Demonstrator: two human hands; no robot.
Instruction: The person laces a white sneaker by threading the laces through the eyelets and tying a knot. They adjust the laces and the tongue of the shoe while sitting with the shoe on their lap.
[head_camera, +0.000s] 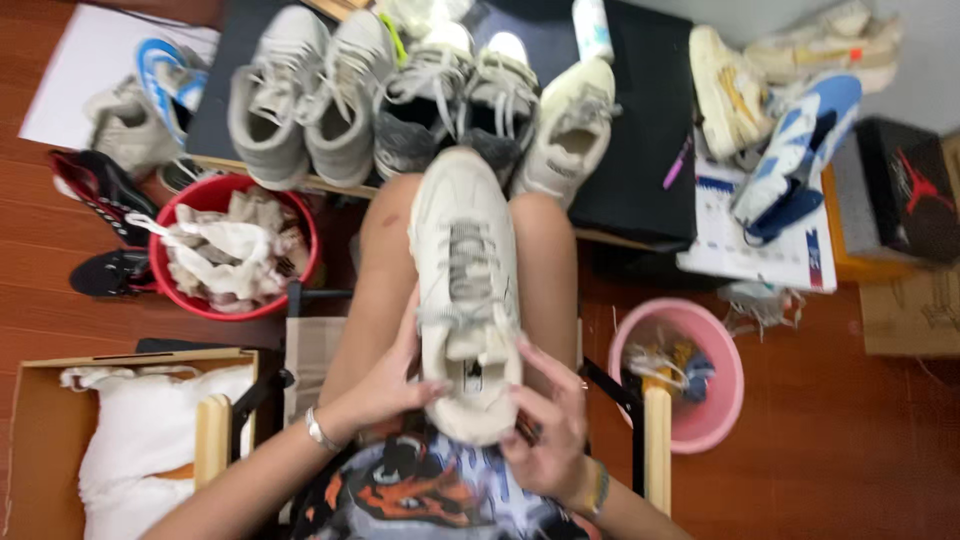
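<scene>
We see a cream sneaker (463, 290) lying along the person's lap at the centre of the view, toe toward twelve o'clock and heel toward six. Our left hand (392, 385) grasps its heel end from the eight o'clock side, thumb laid across the collar, a silver bracelet (318, 430) on the wrist. Our right hand (548, 425) holds the same end from the four o'clock side, fingers curled against the sole edge. At nine o'clock of the sneaker stands a red bucket (300, 215) filled with crumpled pale cloths (228, 250). At four o'clock sits a pink basin (722, 345) holding a few tangled laces and small scraps that we cannot tell apart. At eight o'clock, in the lower left corner, an open cardboard box (30, 420) contains a white stuffed bag (140, 440). At twelve o'clock a row of grey and cream sneakers (410, 95) stands on a black board (645, 130), toes pointing toward us. At two o'clock a blue and white sneaker (795, 150) rests over a white sheet, with a black shoebox (915, 190) just beside it.
</scene>
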